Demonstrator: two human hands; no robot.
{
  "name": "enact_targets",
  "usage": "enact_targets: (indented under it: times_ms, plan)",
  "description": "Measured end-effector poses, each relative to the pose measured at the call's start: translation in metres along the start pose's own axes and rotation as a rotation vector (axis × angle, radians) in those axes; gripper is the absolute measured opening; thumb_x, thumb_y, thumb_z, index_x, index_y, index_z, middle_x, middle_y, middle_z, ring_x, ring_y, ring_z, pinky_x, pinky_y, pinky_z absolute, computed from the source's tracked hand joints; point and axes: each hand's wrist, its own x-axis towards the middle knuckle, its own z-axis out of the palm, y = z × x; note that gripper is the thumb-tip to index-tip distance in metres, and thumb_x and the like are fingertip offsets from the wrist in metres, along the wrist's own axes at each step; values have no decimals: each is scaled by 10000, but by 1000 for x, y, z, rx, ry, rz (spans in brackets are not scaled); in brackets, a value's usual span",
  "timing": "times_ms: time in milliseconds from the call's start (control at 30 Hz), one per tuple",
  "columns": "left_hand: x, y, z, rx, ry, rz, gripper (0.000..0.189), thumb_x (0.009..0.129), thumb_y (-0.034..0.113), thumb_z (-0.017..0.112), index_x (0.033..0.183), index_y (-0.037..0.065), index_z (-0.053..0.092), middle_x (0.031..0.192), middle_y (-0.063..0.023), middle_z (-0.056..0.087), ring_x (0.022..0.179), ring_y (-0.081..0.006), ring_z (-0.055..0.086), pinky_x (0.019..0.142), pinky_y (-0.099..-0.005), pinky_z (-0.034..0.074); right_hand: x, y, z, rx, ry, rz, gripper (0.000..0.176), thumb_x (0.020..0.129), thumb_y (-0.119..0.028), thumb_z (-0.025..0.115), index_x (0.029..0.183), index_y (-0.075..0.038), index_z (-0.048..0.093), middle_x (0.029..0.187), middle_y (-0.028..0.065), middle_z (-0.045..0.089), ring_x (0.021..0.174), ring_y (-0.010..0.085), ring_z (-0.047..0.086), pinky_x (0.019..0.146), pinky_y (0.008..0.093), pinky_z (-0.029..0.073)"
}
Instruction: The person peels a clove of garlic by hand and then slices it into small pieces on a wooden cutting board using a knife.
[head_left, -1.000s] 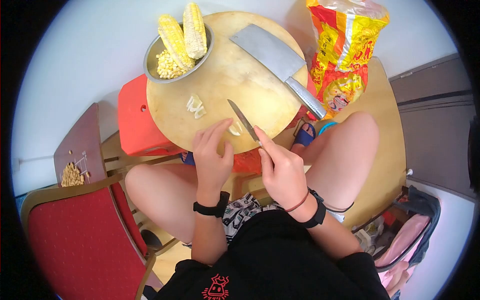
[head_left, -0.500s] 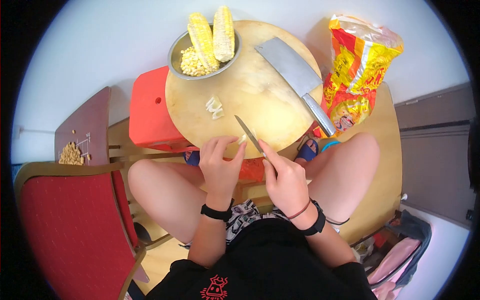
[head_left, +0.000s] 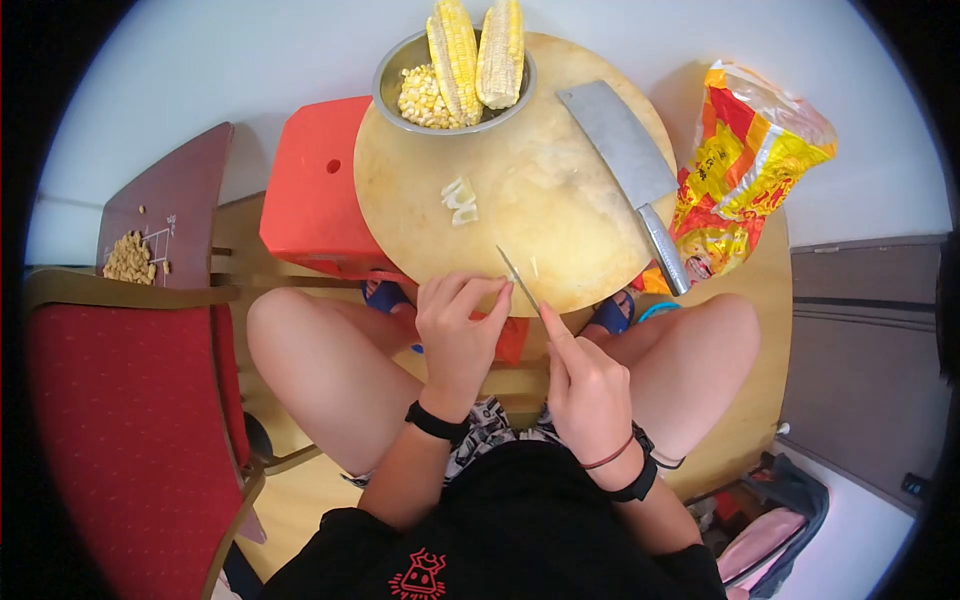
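One small knife [head_left: 519,279], round board [head_left: 560,215], pale wall [head_left: 290,60]

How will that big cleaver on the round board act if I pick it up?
The cleaver should stay stiff, its blade looking like flat metal. It'll likely feel blade-heavy, the blade being far broader than the handle. Its handle overhangs the board, so a bump might swing it.

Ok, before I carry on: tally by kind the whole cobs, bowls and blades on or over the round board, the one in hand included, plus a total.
Corn cobs: 2
Bowl: 1
Cleaver: 1
Small knife, in the right hand: 1
Total: 5
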Motion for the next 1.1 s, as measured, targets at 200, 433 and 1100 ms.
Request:
enact_targets:
  times_ms: [200,433,1100]
  plan:
    - [4,6,-5,1,-37,-30,118,778,62,870,864,81,790,895,-71,739,877,-283,679,807,-383,513,15,5,22,-60,19,-49,622,902,-1,650,1511,-116,603,752,161,630,590,354,654,558,454,558]
    - [1,6,2,54,-23,1,180,763,54,855,890,94,734,1004,-71,740,970,-294,677,875,-397,505,23,13,29,-14,96,-55,620,904,11,653,1508,-121,608,764,181,651,633,356,683,584,449,574]
    - [1,12,20,63,-41,9,178,776,85,842,910,100,726,968,-49,738,960,-285,669,889,-416,478,-4,15,10,-36,37,33,646,904,22,637,1534,-114,579,720,173,609,601,377,639,571,491,554]
